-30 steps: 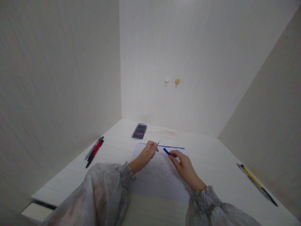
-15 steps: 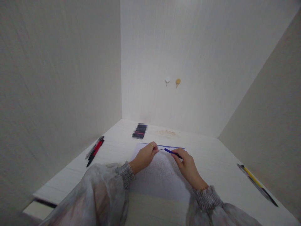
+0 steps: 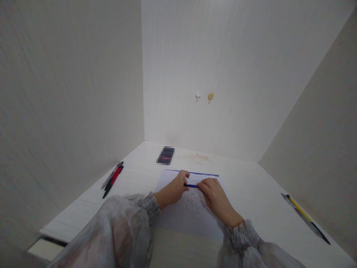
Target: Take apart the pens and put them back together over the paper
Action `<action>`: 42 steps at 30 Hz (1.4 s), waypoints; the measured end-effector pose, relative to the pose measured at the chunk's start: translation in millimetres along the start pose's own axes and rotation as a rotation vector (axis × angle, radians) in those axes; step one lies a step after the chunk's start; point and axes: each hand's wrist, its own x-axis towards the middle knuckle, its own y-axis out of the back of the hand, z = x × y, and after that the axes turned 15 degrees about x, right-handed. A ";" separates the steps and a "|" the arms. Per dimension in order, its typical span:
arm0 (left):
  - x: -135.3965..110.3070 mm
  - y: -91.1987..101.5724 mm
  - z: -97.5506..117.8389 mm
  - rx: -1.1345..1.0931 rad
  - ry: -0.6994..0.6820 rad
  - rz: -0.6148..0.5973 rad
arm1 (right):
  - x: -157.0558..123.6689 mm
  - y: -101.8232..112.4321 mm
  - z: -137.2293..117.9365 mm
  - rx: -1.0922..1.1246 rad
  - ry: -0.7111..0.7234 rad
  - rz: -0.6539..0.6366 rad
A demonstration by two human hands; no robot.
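A blue pen (image 3: 193, 186) with a dark end lies level between my two hands, just above the paper. The fingers of my left hand (image 3: 173, 189) are closed on its dark left end; a ring shows on one finger. At the blue right end, my right hand (image 3: 219, 199) pinches the pen between thumb and fingers, which cover its tip. Beneath both hands is a white sheet of paper (image 3: 181, 221) with a blue strip along its far edge. Faint small writing, too blurred to read, covers its upper middle.
Several pens, one a red and black pen (image 3: 113, 180), lie by the left wall. Near the right wall rests a yellow and black pen (image 3: 302, 212) beside grey ones. A pixelated dark object (image 3: 166, 155) sits at the back. Two hooks, one a yellow hook (image 3: 211, 96), hang on the wall.
My hands have come closer together, the right shifting slightly left. Earlier a thin dark piece in my left fingers was apart from the pen; now the pen spans both hands, turned level.
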 end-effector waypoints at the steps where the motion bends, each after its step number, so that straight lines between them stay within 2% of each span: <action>1: 0.0 0.2 0.9 -0.006 0.002 -0.019 | -0.7 -1.0 -0.2 0.012 -0.007 -0.007; 3: 0.2 -1.1 1.2 -0.005 0.027 -0.059 | -2.4 -2.5 0.0 0.059 -0.057 -0.035; 6: 0.5 -5.5 -1.6 0.015 0.067 -0.107 | -4.4 -3.6 0.2 0.217 -0.217 -0.117; 9: 0.4 -7.4 -4.7 0.050 0.012 -0.119 | -4.1 -2.7 -0.6 0.401 -0.345 -0.150; 14: -0.1 1.0 1.7 0.059 -0.016 -0.099 | -2.5 1.3 1.1 0.511 -0.339 -0.018; 20: 1.2 3.0 9.0 0.026 0.026 -0.128 | -2.4 1.9 4.1 0.658 -0.469 -0.055; 24: 2.6 2.5 4.4 -0.001 0.028 -0.068 | -1.2 6.0 4.4 0.596 -0.376 0.063; 26: 2.5 3.8 3.3 -0.026 0.034 -0.056 | -1.3 7.3 4.9 0.634 -0.354 0.077; 31: 1.8 9.0 9.0 -0.053 0.021 -0.047 | -3.5 6.1 7.3 0.790 -0.546 0.054; 35: 1.7 13.0 14.0 -0.047 0.056 -0.041 | -3.7 6.9 11.0 0.808 -0.453 0.156; 37: 1.6 13.4 14.1 -0.046 0.054 -0.026 | -3.3 6.7 11.4 0.831 -0.442 0.166; 42: 2.0 10.2 11.5 -0.054 0.028 -0.040 | -2.3 5.3 8.2 0.882 -0.617 0.170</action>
